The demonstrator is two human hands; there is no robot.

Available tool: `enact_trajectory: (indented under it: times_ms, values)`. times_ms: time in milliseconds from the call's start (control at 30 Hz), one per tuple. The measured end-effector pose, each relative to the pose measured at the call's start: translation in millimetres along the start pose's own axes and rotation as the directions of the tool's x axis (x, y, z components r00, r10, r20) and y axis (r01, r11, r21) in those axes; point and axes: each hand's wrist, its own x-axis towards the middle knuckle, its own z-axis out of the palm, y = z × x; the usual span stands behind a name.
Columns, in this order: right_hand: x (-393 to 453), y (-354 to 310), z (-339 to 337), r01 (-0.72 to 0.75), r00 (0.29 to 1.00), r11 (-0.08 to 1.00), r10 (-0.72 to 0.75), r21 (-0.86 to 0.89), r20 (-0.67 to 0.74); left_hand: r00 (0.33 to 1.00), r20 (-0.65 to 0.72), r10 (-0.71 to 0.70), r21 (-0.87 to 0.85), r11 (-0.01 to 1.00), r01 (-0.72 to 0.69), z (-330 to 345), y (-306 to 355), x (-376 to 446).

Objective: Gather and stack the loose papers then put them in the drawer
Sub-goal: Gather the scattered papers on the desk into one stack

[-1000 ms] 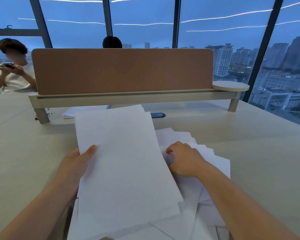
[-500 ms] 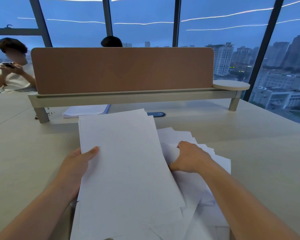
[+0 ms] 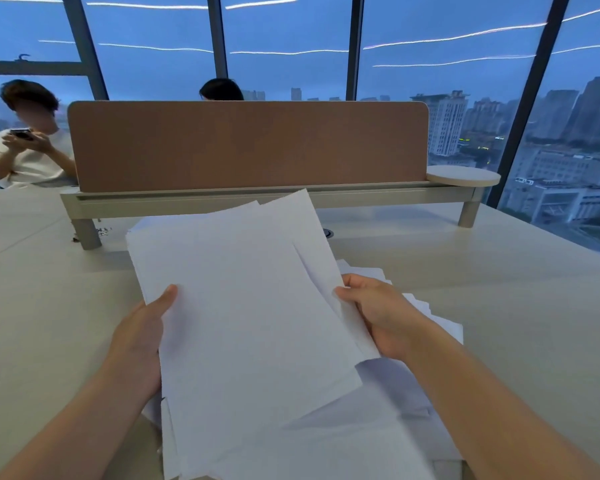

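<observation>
We are mid-gathering: our left hand (image 3: 137, 336) grips the paper stack (image 3: 243, 306) at center frame, thumb on top, while our right hand (image 3: 378, 313) pinches a further sheet (image 3: 314, 237) against its right edge. Next we likely need to square these, then collect the loose papers (image 3: 388, 403) on the tabletop (image 3: 499, 323) at lower right.

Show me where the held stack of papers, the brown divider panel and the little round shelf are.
held stack of papers (image 3: 243, 306): head view, middle of the top sheet.
brown divider panel (image 3: 250, 143): head view, centre of its front face.
round shelf (image 3: 463, 174): head view, its flat top.
</observation>
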Motion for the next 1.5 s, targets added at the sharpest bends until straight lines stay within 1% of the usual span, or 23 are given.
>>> enact_trajectory:
  times_ms: [133,233,300,400,467,567,667,800,900,1000,1067,1133,1200,1267,1367,1500]
  values:
    - [-7,2,9,-0.007,0.993,1.000,0.008,-0.012,0.117,1.000,0.013,0.012,0.014,1.000,-0.013,2,-3,2]
    - [-10,0,11,-0.009,0.988,1.000,0.010,-0.005,0.151,0.996,0.064,0.063,0.077,0.995,-0.068,3,-8,2]
    - [-9,-2,10,-0.034,0.992,0.999,0.030,0.035,0.119,0.986,0.139,0.089,0.142,0.984,-0.109,6,-8,-1]
    - [-2,-3,7,-0.038,0.999,0.996,0.037,0.080,0.010,0.960,0.261,0.100,0.257,0.952,-0.169,14,-7,-8]
    - [0,0,7,-0.020,1.000,0.997,0.022,0.076,-0.015,0.938,0.339,0.074,0.298,0.937,-0.181,17,-8,-13]
    - [-1,5,15,0.037,0.999,0.999,-0.037,0.015,-0.029,0.910,0.414,0.010,0.347,0.923,-0.168,17,-12,-18]
    - [-2,6,19,0.077,0.992,0.997,-0.075,0.014,-0.102,0.884,0.466,-0.035,0.392,0.904,-0.171,18,-14,-21]
    - [-3,3,12,0.088,0.991,0.990,-0.076,0.111,-0.108,0.917,0.400,-0.004,0.380,0.911,-0.161,17,-18,-18]
    - [-4,3,14,0.043,0.999,0.991,-0.042,0.123,-0.017,0.962,0.268,0.051,0.320,0.937,-0.138,16,-20,-14]
    - [-8,5,19,0.010,0.992,1.000,-0.013,0.028,0.127,0.986,0.126,0.106,0.225,0.965,-0.132,15,-15,-13]
    - [-11,6,20,0.002,0.973,0.999,0.008,-0.045,0.231,0.990,0.079,0.115,0.142,0.982,-0.126,13,-9,-12]
    - [-14,5,17,-0.017,0.952,0.994,0.048,-0.105,0.302,0.988,0.058,0.144,0.066,0.987,-0.147,10,-3,-11]
    - [-16,4,11,-0.050,0.934,0.988,0.099,-0.148,0.342,0.983,0.050,0.179,0.003,0.984,-0.179,7,2,-10]
    - [-18,4,6,-0.088,0.904,0.982,0.150,-0.168,0.401,0.982,0.051,0.183,-0.045,0.983,-0.180,4,4,-10]
    - [-22,2,1,-0.126,0.854,0.977,0.195,-0.173,0.482,0.984,0.107,0.140,-0.090,0.987,-0.130,1,4,-6]
    - [-22,0,0,-0.140,0.865,0.986,0.164,-0.086,0.474,0.969,0.222,0.107,-0.143,0.987,-0.076,-1,8,-4]
